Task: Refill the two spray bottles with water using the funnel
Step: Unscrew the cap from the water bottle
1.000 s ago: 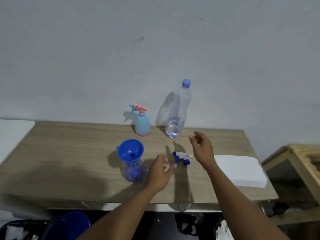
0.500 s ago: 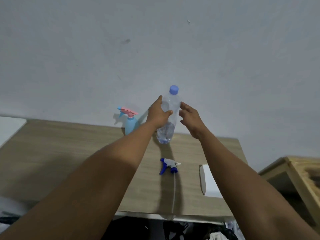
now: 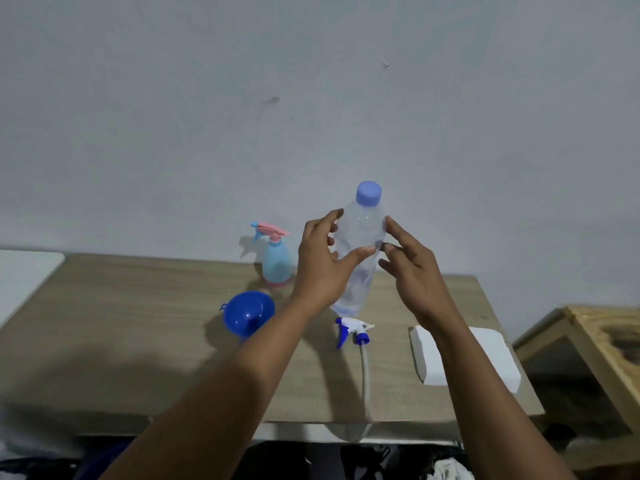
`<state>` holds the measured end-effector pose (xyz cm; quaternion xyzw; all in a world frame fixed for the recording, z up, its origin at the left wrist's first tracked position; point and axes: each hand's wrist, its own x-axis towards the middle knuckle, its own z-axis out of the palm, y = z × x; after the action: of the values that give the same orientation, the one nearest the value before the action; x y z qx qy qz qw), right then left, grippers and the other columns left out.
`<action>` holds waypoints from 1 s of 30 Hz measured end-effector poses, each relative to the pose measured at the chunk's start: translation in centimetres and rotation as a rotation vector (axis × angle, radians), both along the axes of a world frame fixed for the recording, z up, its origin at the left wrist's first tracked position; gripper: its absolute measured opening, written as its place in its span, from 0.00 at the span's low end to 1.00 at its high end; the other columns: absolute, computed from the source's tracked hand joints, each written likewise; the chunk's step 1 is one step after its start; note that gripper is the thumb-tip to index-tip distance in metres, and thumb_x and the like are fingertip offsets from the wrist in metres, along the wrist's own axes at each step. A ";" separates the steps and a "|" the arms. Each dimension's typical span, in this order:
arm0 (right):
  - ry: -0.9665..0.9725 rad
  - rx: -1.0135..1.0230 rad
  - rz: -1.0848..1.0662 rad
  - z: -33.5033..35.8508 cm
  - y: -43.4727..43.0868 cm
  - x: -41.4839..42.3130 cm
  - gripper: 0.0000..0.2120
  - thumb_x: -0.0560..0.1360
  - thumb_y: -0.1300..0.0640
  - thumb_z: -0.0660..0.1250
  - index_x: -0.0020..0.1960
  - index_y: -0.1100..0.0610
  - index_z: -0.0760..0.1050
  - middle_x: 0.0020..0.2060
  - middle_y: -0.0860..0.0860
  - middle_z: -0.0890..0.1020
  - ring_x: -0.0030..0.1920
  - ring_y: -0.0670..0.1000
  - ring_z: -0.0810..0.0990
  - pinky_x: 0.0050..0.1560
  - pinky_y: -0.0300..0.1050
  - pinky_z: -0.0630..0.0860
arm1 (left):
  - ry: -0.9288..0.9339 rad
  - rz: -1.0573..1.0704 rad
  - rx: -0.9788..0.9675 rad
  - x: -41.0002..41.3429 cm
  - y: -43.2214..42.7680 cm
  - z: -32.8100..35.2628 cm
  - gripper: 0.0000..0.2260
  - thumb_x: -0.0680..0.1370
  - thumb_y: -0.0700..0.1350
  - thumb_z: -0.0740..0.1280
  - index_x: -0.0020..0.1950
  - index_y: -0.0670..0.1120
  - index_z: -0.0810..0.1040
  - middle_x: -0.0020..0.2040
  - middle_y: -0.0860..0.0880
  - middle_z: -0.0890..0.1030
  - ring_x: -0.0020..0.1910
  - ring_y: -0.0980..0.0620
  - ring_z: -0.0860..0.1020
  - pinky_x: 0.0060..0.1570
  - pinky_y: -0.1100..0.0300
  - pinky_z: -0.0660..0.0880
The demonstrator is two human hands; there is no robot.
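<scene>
My left hand (image 3: 323,263) grips a clear water bottle (image 3: 360,233) with a blue cap (image 3: 369,192), holding it upright above the wooden table (image 3: 138,323). My right hand (image 3: 412,271) is at the bottle's right side, its fingers spread and a fingertip touching the plastic. A blue funnel (image 3: 248,311) sits on a blue spray bottle that my left forearm mostly hides. A light blue spray bottle with a pink trigger head (image 3: 276,261) stands at the back by the wall. A blue and white spray head with its tube (image 3: 353,332) lies on the table below the water bottle.
A white block (image 3: 485,355) lies on the table's right end under my right forearm. A wooden crate (image 3: 606,341) stands to the right of the table. A white surface (image 3: 20,271) adjoins the table on the left. The wall rises just behind.
My left hand has lifted the water bottle off the table and brought it nearer to me. My right hand has followed at its right side.
</scene>
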<state>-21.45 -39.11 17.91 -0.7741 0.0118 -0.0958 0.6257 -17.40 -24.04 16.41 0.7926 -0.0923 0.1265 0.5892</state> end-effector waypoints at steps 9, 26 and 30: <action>0.089 0.035 -0.029 -4.1 5.4 -7.9 0.23 0.82 0.66 0.56 0.71 0.47 0.72 0.60 0.45 0.84 0.60 0.46 0.82 0.59 0.43 0.79 | 0.127 -0.027 -0.016 -7.6 4.5 -4.4 0.32 0.68 0.51 0.79 0.69 0.53 0.70 0.58 0.56 0.72 0.53 0.59 0.73 0.48 0.78 0.69; -0.003 -0.090 -0.205 -4.4 7.1 -8.8 0.16 0.81 0.52 0.64 0.67 0.52 0.77 0.60 0.45 0.82 0.58 0.41 0.81 0.61 0.49 0.79 | 0.074 -0.168 0.118 -8.9 6.6 -5.4 0.35 0.69 0.53 0.77 0.72 0.55 0.66 0.66 0.58 0.70 0.62 0.58 0.72 0.63 0.60 0.73; -0.102 -0.101 -0.277 -2.1 8.4 -7.5 0.13 0.73 0.49 0.75 0.55 0.51 0.80 0.49 0.43 0.85 0.53 0.43 0.82 0.54 0.45 0.80 | 0.082 -0.204 0.125 -8.5 6.8 -4.3 0.30 0.71 0.50 0.77 0.70 0.57 0.70 0.62 0.60 0.73 0.56 0.58 0.76 0.57 0.56 0.79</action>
<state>-28.98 -30.74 15.79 -0.7895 0.0820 -0.2207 0.5667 -25.88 -17.28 12.15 0.8187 -0.1560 0.0275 0.5519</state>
